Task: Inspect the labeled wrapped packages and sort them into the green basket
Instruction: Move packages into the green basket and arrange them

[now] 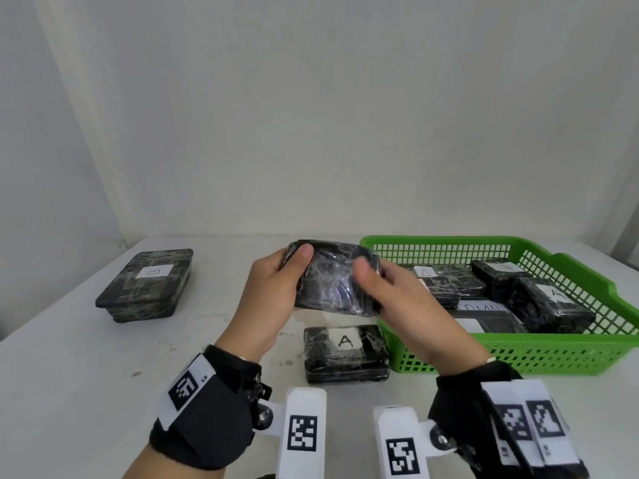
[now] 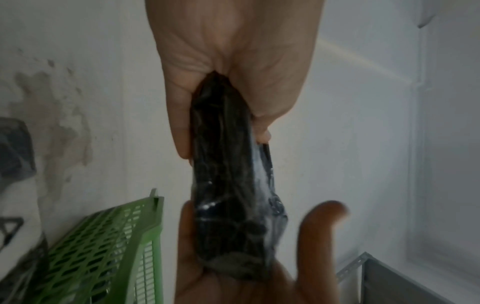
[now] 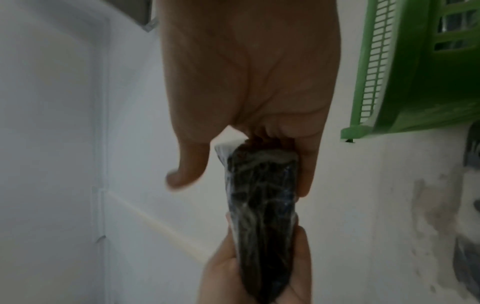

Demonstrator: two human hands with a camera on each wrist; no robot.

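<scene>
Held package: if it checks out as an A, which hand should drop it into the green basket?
Right, probably. The right hand grips the held package on the end nearest the green basket, which sits on that side. The left hand holds the far end and would have to cross over.

Head camera looking forward and down over the desk [image 1: 69, 340], wrist cameras peering close along both palms from opposite sides, all sharing the held package [image 1: 337, 281] and green basket [image 1: 553, 350]
</scene>
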